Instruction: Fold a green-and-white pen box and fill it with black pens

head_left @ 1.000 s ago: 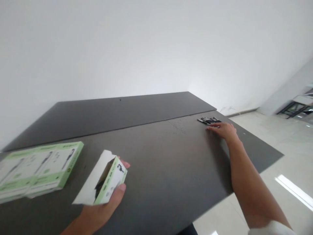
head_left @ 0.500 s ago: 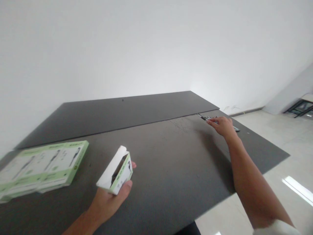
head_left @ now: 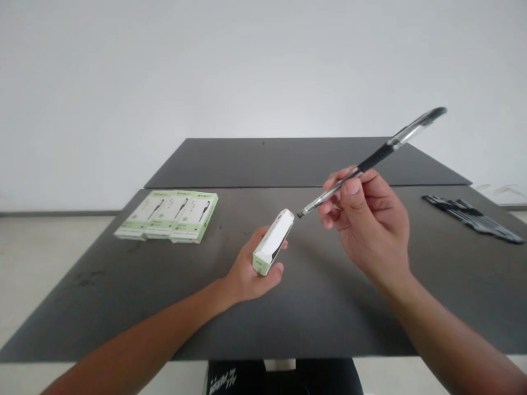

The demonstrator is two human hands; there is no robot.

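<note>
My left hand (head_left: 252, 274) is wrapped round a small white and green box (head_left: 272, 241), its flap end facing up and partly open. What lies inside it cannot be made out. Between the thumb and fingers of my right hand (head_left: 370, 219) is a clear pen with a black grip and black cap (head_left: 373, 159). The pen slants, its capped end up to the right and its other end just right of the box, apart from it. On the right of the table lies a bunch of similar pens (head_left: 473, 216).
Three white and green boxes (head_left: 171, 215) with pen pictures lie side by side on the left of the dark table (head_left: 230, 329). A seam crosses the tabletop towards the back. A plain white wall (head_left: 263, 66) stands behind.
My right hand has lifted a pen from the bunch on the right and brought it near the box. My left hand still holds the box, now turned. The view has swung to the right.
</note>
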